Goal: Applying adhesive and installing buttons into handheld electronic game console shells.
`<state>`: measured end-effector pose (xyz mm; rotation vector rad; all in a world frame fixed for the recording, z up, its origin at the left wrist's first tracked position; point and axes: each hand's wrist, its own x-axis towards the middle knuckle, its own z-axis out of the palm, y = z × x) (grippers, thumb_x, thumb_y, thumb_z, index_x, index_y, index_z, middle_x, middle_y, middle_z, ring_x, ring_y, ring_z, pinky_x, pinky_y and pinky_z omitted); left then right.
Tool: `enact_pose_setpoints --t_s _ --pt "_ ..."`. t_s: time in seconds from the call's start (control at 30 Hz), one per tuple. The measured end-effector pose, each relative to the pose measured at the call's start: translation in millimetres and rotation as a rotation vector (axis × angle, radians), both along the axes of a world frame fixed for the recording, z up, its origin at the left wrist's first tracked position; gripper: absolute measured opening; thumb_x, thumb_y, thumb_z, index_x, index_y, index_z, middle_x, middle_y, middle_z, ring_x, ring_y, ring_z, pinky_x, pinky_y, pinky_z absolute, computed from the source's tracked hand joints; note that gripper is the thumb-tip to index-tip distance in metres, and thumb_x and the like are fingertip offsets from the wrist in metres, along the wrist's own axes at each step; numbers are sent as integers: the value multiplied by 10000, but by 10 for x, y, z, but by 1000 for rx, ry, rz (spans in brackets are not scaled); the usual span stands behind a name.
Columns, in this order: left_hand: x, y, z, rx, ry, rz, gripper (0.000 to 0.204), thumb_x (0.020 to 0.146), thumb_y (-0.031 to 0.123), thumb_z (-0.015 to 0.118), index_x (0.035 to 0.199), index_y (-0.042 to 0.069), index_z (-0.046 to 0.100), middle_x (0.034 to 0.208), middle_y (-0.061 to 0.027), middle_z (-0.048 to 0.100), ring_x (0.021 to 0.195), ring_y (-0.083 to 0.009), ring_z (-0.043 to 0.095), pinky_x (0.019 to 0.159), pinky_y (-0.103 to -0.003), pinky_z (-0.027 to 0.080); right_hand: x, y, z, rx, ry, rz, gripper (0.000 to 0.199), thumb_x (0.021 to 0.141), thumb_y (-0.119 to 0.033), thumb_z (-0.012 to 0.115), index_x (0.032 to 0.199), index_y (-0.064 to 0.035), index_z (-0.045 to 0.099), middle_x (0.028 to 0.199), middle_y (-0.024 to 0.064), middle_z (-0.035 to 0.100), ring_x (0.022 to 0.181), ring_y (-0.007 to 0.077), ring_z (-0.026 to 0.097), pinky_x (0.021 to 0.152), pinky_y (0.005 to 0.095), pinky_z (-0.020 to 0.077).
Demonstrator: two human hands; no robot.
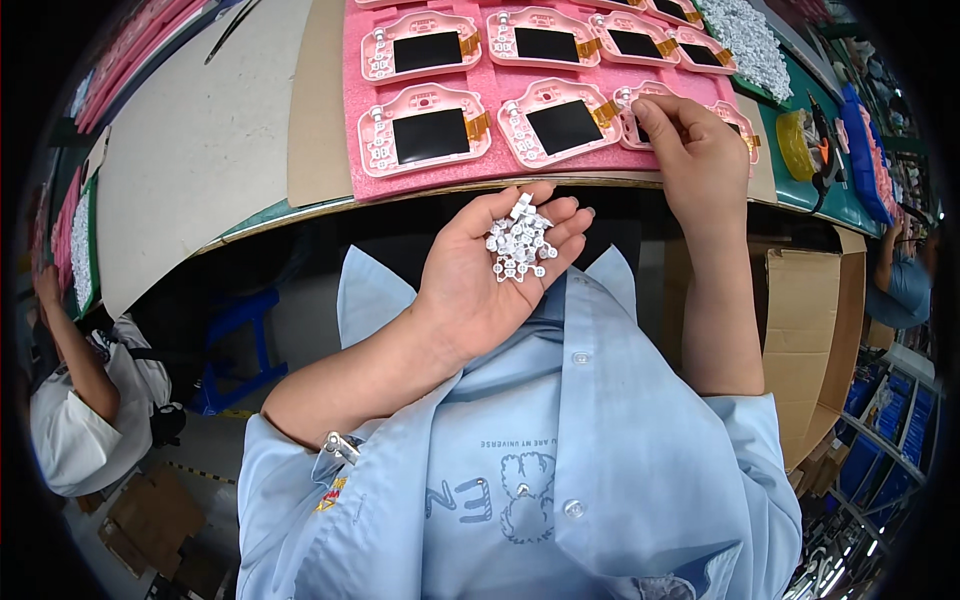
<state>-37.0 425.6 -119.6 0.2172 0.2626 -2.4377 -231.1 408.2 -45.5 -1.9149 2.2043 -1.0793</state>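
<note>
My left hand (pixel 460 275) is palm up and cupped in front of my chest, holding a small heap of white plastic button pieces (pixel 518 240). Over at the table's near edge, my right hand (pixel 705 160) is above a pink handheld-console shell (pixel 626 96) in the nearest row, partly covering it. Its thumb and index finger are pinched together; whatever sits between them is too small or hidden to make out. Beside it lies another pink shell (pixel 512 122) with a black screen, an orange ribbon cable and white buttons at its left side. A similar shell (pixel 372 128) is further left.
More such shells lie in rows on a pink foam sheet (pixel 420 182). A green tray of white pieces (pixel 745 50) is at the far right, near a yellow tape roll (pixel 795 145) and a blue bin (pixel 868 150). Tweezers (pixel 228 35) lie at the far left. Other people sit at both sides.
</note>
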Motion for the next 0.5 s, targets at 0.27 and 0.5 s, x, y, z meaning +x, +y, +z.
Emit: enact_pose_setpoints --t_s 0.27,0.5 --pt "5 -20 -47 7 66 -11 279 963 168 435 1102 -7 604 1069 -180 654 1129 -330 591 960 -412 503 -7 -8 -39 -52 51 15 248 867 -226 668 927 10 711 723 88 688 537 144 570 488 253 440" --pt "13 -30 -33 16 41 -9 279 960 163 433 1111 -3 599 1062 -175 654 1119 -327 597 952 -410 509 69 40 91 74 235 77 201 857 -166 636 912 11 713 758 105 669 603 209 577 578 301 465"
